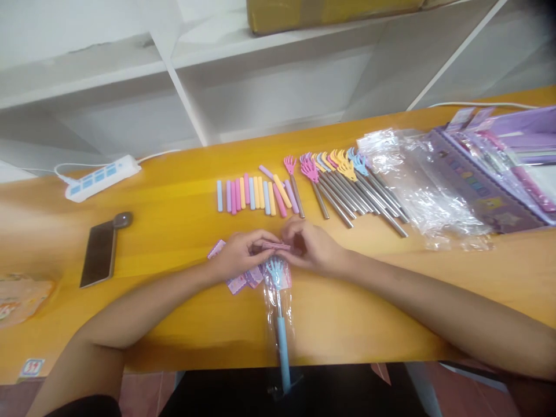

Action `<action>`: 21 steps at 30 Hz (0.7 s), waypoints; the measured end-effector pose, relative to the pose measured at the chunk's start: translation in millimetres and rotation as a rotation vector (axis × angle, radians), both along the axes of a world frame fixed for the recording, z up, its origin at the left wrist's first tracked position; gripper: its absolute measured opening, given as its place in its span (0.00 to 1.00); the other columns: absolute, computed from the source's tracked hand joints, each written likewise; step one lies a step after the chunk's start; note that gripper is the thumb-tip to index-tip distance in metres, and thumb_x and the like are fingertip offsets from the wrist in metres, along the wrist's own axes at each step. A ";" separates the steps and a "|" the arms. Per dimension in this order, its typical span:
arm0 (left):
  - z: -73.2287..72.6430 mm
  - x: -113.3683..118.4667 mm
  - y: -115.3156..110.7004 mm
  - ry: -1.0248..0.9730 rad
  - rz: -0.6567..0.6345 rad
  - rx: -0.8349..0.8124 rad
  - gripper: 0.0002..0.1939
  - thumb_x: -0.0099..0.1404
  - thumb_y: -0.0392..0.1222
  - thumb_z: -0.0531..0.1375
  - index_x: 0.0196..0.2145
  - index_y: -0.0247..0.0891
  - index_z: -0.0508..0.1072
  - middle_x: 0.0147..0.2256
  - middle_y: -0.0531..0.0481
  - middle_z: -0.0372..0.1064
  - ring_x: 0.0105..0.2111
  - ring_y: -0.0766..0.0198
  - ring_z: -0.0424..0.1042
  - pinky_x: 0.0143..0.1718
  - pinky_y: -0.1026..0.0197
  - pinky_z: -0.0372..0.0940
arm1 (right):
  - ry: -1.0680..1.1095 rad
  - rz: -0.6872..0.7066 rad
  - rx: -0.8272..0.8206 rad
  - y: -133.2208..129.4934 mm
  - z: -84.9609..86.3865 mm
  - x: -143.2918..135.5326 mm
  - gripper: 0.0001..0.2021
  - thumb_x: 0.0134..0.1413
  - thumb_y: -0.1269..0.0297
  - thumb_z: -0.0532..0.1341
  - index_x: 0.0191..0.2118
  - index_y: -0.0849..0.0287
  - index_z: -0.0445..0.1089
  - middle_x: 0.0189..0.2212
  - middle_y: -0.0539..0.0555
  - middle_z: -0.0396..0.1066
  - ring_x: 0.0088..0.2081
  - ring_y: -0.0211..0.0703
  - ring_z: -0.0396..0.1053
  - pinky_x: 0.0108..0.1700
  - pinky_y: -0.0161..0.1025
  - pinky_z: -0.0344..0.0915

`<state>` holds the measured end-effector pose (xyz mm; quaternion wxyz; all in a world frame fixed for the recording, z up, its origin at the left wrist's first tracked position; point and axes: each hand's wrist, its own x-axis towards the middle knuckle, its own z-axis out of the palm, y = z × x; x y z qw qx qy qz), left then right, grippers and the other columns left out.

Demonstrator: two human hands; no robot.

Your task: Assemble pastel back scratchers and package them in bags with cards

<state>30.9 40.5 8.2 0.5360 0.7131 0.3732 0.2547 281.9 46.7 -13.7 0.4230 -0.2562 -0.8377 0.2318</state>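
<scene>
Between them, my left hand and my right hand pinch a small pink header card at the top of a clear plastic bag. Inside that bag lies a light blue back scratcher with a hand-shaped head, a metal rod and a blue handle. Its lower end reaches past the table's front edge. Several purple-and-pink printed cards lie under and beside my left hand. Beyond my hands is a row of coloured handle sleeves. Metal back scratcher rods with coloured hand heads are piled to their right.
Clear plastic bags are heaped on the right, beside purple printed packaging. At the left are a white power strip, a phone and a small dark object. White shelving stands behind the table.
</scene>
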 end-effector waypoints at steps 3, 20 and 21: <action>2.6 1.0 -1.0 0.001 0.024 -0.010 0.15 0.75 0.48 0.66 0.54 0.38 0.80 0.45 0.44 0.86 0.39 0.61 0.84 0.40 0.62 0.74 | -0.005 0.012 -0.152 -3.0 -1.3 -0.7 0.13 0.72 0.61 0.67 0.48 0.56 0.60 0.32 0.45 0.68 0.25 0.30 0.64 0.26 0.31 0.59; -2.7 -0.3 1.2 -0.077 0.047 -0.074 0.17 0.72 0.37 0.64 0.57 0.37 0.77 0.42 0.46 0.84 0.36 0.64 0.82 0.37 0.64 0.72 | 0.045 0.156 -0.320 -1.1 -1.2 1.9 0.20 0.72 0.69 0.61 0.64 0.55 0.56 0.39 0.50 0.72 0.31 0.34 0.68 0.32 0.32 0.64; -2.8 -0.5 1.2 -0.091 0.044 -0.077 0.17 0.71 0.36 0.64 0.57 0.37 0.77 0.43 0.45 0.84 0.36 0.64 0.82 0.37 0.64 0.73 | 0.045 0.170 -0.337 -1.1 -0.4 3.4 0.22 0.72 0.69 0.60 0.65 0.55 0.55 0.38 0.49 0.71 0.31 0.35 0.68 0.31 0.32 0.64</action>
